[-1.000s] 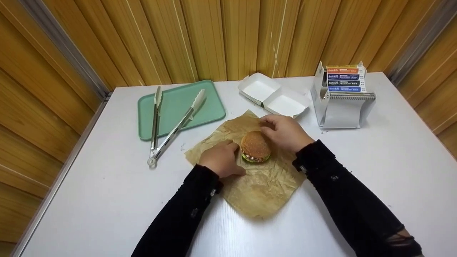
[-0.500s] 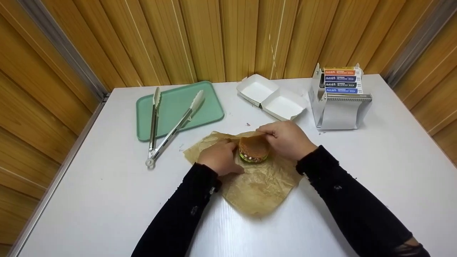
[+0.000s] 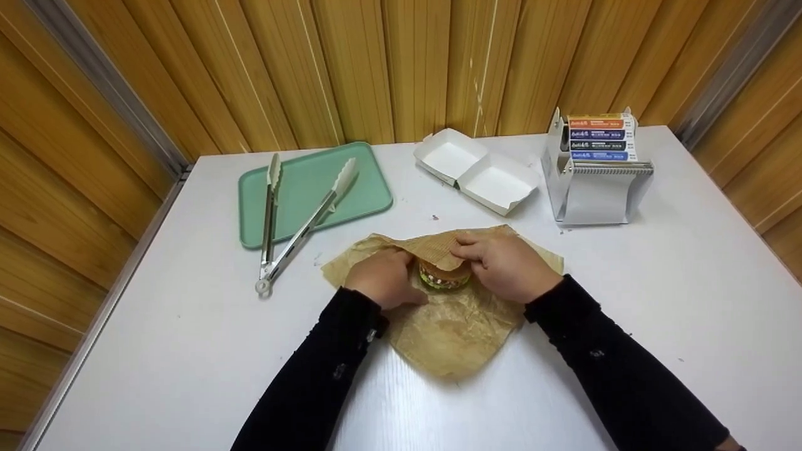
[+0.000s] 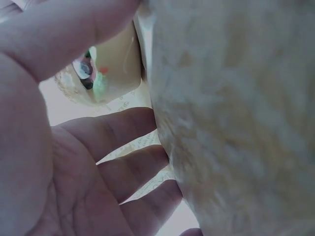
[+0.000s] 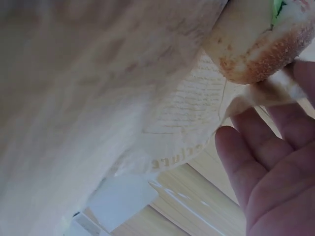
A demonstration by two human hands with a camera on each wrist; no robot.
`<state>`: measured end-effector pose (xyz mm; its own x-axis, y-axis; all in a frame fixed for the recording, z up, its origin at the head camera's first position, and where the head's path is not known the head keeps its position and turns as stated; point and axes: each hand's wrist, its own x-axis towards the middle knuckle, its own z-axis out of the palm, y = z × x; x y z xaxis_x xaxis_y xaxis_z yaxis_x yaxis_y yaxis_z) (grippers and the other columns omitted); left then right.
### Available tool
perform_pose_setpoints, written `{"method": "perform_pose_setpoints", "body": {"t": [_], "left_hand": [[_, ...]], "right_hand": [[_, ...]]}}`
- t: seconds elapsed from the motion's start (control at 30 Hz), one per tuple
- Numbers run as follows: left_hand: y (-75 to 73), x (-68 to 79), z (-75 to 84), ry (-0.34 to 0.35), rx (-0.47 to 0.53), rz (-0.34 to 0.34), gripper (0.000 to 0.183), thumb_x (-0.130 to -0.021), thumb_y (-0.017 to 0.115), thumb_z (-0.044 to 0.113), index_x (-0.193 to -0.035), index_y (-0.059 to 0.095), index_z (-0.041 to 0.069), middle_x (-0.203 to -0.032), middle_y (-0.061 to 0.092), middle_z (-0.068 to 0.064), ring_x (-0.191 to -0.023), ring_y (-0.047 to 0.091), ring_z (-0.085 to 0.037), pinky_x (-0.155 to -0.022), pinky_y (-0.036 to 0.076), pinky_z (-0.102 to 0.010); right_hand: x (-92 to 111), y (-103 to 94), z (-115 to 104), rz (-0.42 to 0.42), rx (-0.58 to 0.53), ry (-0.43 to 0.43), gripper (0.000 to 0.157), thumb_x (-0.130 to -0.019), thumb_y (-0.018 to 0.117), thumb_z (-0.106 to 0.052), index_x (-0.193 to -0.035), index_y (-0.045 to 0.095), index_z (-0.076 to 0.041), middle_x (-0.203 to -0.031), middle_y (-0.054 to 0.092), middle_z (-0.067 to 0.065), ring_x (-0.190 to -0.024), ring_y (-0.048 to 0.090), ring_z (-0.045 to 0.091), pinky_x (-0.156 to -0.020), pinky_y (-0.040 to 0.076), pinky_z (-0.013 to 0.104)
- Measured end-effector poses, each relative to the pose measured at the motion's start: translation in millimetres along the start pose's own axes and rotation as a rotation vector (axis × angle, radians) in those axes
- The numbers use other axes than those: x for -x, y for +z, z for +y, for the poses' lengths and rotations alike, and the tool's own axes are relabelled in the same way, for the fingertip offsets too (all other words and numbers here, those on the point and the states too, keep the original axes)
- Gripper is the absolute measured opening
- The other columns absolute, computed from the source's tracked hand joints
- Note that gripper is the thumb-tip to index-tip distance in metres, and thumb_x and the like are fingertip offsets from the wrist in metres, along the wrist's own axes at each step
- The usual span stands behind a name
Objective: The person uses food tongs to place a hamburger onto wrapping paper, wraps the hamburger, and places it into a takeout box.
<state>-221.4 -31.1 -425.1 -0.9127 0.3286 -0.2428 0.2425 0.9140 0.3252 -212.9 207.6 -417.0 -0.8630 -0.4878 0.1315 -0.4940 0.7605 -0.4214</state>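
A hamburger (image 3: 445,279) with a brown bun and green lettuce sits on a sheet of brown wrapping paper (image 3: 454,341). The paper's far corner is folded over, hiding most of the top bun. My right hand (image 3: 510,266) pinches that flap between thumb and fingers, at the burger's right. On the other side, my left hand (image 3: 382,279) rests on the paper close to the burger. Its fingers (image 4: 118,132) look extended against the paper in the left wrist view. The right wrist view shows the burger (image 5: 268,46) beside the raised, printed paper (image 5: 187,103).
An opened white burger box (image 3: 498,181) stands behind the paper. To its right is a metal label dispenser (image 3: 598,194) with several colored rolls. Spread tongs (image 3: 299,235) lie partly on a green tray (image 3: 301,203) at the left. A plank wall (image 3: 420,69) borders the table's back.
My right hand has taken hold of the paper's far corner and drawn it toward me over the bun. The left hand has stayed nearly in place.
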Motion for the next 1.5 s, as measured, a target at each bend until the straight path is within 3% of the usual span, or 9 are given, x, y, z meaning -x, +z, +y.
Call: {"method": "perform_pose_setpoints", "body": {"t": [0.17,0.37,0.63,0.83,1.1,1.2,1.3,1.4,1.5], "left_hand": [[-0.6,1.2,-0.2,0.009,-0.002,0.024,0.087,-0.078,0.089,0.054,-0.151,0.058,0.017,-0.151,0.061,-0.010,-0.130,0.064,-0.036,-0.105,0.054,-0.054],[0.3,2.5,-1.3,0.008,-0.010,0.038,0.080,-0.078,0.088,0.056,-0.145,0.064,0.019,-0.145,0.066,-0.010,-0.120,0.069,-0.035,-0.096,0.058,-0.053],[2.9,2.9,-1.6,-0.001,-0.006,0.050,0.076,-0.077,0.089,0.056,-0.139,0.068,0.018,-0.141,0.069,-0.010,-0.114,0.072,-0.035,-0.091,0.060,-0.053],[4.2,2.0,-1.2,-0.007,-0.025,0.038,0.071,-0.077,0.087,0.058,-0.133,0.071,0.017,-0.139,0.069,-0.010,-0.110,0.072,-0.035,-0.088,0.060,-0.053],[3.6,3.4,-0.4,0.004,-0.066,0.044,0.077,-0.079,0.086,0.058,-0.140,0.067,0.014,-0.148,0.063,-0.010,-0.120,0.068,-0.035,-0.091,0.059,-0.053],[-3.7,9.1,1.8,0.001,-0.128,0.058,0.065,-0.082,0.083,0.056,-0.133,0.072,0.017,-0.144,0.066,-0.007,-0.120,0.069,-0.032,-0.090,0.060,-0.053],[-17.6,17.6,5.9,-0.038,-0.163,0.146,0.036,-0.088,0.076,0.046,-0.109,0.079,0.016,-0.119,0.076,-0.007,-0.100,0.073,-0.031,-0.078,0.061,-0.053],[-28.8,24.6,11.1,-0.054,-0.147,0.297,0.025,-0.093,0.070,0.035,-0.101,0.076,0.012,-0.102,0.075,-0.009,-0.088,0.072,-0.031,-0.073,0.060,-0.051],[-27.3,25.9,16.4,0.047,-0.127,0.383,0.033,-0.098,0.068,0.031,-0.122,0.070,0.009,-0.123,0.072,-0.012,-0.112,0.069,-0.034,-0.094,0.058,-0.051]], "right_hand": [[5,-4.7,-6,-0.064,-0.038,0.025,0.041,-0.099,0.057,-0.012,-0.138,0.069,-0.013,-0.158,0.054,0.011,-0.146,0.051,0.037,-0.121,0.040,0.055],[4,-0.6,-10,-0.011,-0.028,-0.024,0.032,-0.105,0.063,-0.037,-0.124,0.079,-0.017,-0.154,0.057,0.015,-0.143,0.055,0.037,-0.121,0.041,0.054],[3,7.6,-12,0.048,-0.116,0.002,0.043,-0.111,0.050,-0.034,-0.126,0.075,-0.003,-0.148,0.062,0.017,-0.140,0.057,0.038,-0.120,0.042,0.053],[2,13.2,-16,0.078,-0.030,-0.011,0.028,-0.102,0.069,-0.033,-0.109,0.082,-0.008,-0.143,0.066,0.017,-0.132,0.065,0.038,-0.114,0.049,0.053],[2,19.0,-19,0.079,-0.011,0.027,0.056,-0.087,0.085,-0.037,-0.133,0.070,-0.007,-0.142,0.068,0.014,-0.132,0.063,0.035,-0.115,0.048,0.051],[2,19.8,-19,0.064,0.012,0.026,0.061,-0.088,0.084,-0.037,-0.139,0.068,-0.008,-0.147,0.063,0.015,-0.137,0.059,0.037,-0.118,0.044,0.053],[1,19.5,-18,0.063,0.051,0.014,0.056,-0.089,0.083,-0.036,-0.136,0.071,-0.008,-0.148,0.062,0.018,-0.138,0.057,0.040,-0.119,0.043,0.055],[1,18.7,-17,0.070,0.066,0.007,0.053,-0.089,0.083,-0.035,-0.134,0.073,-0.009,-0.149,0.060,0.020,-0.139,0.056,0.041,-0.120,0.041,0.056],[1,18.9,-17,0.082,0.075,-0.011,0.051,-0.089,0.084,-0.031,-0.133,0.073,-0.008,-0.149,0.060,0.022,-0.139,0.056,0.041,-0.120,0.042,0.056]]}}
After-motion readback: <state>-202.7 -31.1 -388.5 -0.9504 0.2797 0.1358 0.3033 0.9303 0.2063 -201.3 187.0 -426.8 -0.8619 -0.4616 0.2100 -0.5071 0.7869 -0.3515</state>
